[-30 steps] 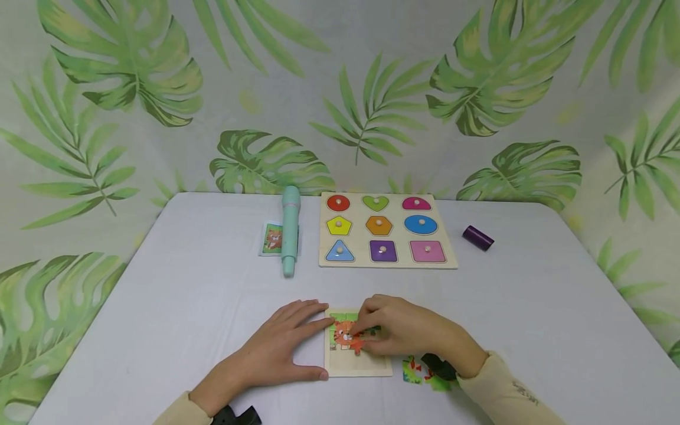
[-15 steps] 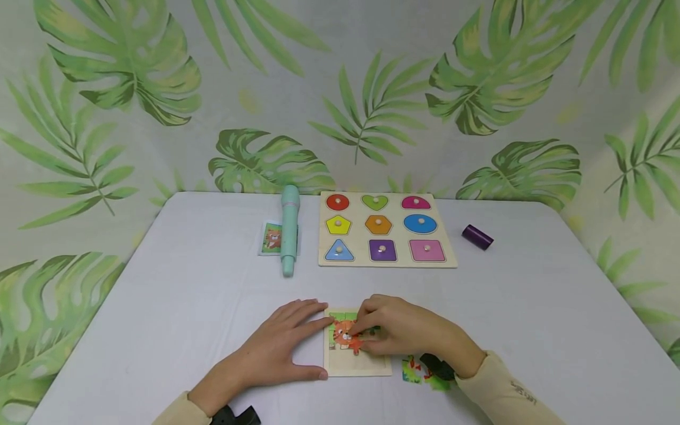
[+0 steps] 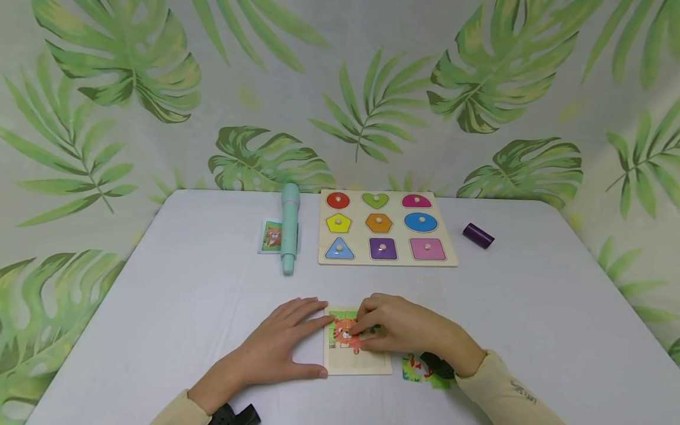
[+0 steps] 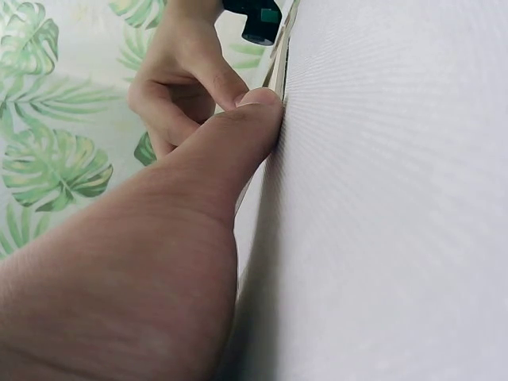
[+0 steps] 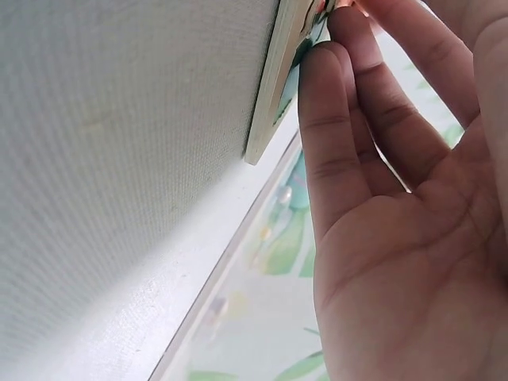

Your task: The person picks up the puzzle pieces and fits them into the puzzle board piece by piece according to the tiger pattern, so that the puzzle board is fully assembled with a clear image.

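Note:
A small wooden jigsaw board (image 3: 357,366) lies near the front of the table, its upper part filled with an orange tiger picture. At its left edge rests my left hand (image 3: 276,348), fingers extended and thumb spread to the lower left corner; the left wrist view shows the thumb (image 4: 258,107) at the board's edge. My right hand (image 3: 401,324) bends over the right side of the board, pinching an orange puzzle piece (image 3: 356,347) between thumb and fingers just below the tiger's face. The palm hides part of the picture. In the right wrist view the fingers (image 5: 324,119) touch the board.
Loose puzzle pieces (image 3: 411,367) lie right of the board, partly under the right wrist's black camera (image 3: 438,365). Farther back are a shape-knob board (image 3: 361,258), a mint-green microphone-shaped stick (image 3: 289,230) across a tiger card (image 3: 272,236), and a dark purple cylinder (image 3: 479,235).
Both hands keep practically the same position over the board. Only a slight shift of the head view shows.

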{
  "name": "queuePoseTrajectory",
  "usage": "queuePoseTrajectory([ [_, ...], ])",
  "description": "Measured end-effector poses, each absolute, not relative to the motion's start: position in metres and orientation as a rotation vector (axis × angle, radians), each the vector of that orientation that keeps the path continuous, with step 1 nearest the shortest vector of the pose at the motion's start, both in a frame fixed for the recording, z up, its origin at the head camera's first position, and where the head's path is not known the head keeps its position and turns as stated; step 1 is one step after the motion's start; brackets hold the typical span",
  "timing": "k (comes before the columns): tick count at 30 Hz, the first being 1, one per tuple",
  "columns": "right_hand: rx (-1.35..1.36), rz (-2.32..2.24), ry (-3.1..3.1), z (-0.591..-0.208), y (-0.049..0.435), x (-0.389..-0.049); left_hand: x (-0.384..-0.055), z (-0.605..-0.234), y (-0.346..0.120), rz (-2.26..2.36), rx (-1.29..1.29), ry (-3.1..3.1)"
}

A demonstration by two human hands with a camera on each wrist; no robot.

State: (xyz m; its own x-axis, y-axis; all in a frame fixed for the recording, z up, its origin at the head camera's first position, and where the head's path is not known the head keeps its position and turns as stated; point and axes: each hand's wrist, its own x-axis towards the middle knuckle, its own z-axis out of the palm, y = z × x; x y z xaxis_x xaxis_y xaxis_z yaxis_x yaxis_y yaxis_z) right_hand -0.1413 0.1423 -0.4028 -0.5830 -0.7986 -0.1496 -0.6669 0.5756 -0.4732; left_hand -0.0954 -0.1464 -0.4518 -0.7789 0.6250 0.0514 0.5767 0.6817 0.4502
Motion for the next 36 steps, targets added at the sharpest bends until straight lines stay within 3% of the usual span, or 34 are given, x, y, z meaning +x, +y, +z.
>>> queuePoseTrajectory([
  [36,-1.200,-0.630,2.473,-0.394,0.157,-0.142,-0.095,-0.450,-0.146,0.678,0.985,2.776],
])
